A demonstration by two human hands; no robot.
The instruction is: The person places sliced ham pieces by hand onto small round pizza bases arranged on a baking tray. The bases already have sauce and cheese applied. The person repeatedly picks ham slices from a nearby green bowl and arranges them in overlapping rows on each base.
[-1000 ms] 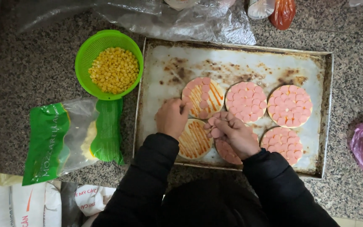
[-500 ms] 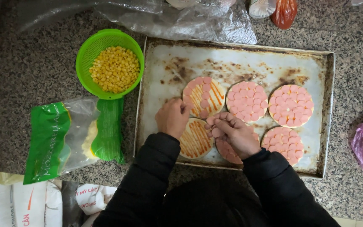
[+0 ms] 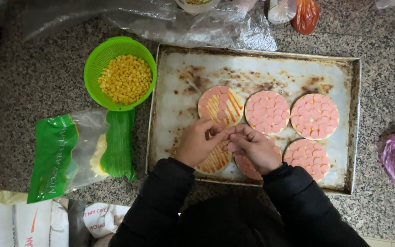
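My left hand (image 3: 196,147) and right hand (image 3: 252,148) meet fingertip to fingertip, pinched together on pink sausage slices (image 3: 231,146); the exact number held cannot be told. Both hands sit above the sauced round base (image 3: 215,161) near the front edge of the baking tray (image 3: 179,77). Behind it lies a half-covered base (image 3: 220,104); three fully covered bases (image 3: 315,116) fill the tray's right half. A green colander of corn (image 3: 125,78) stands just beside the tray's left edge, a green cheese bag (image 3: 81,151) in front of it.
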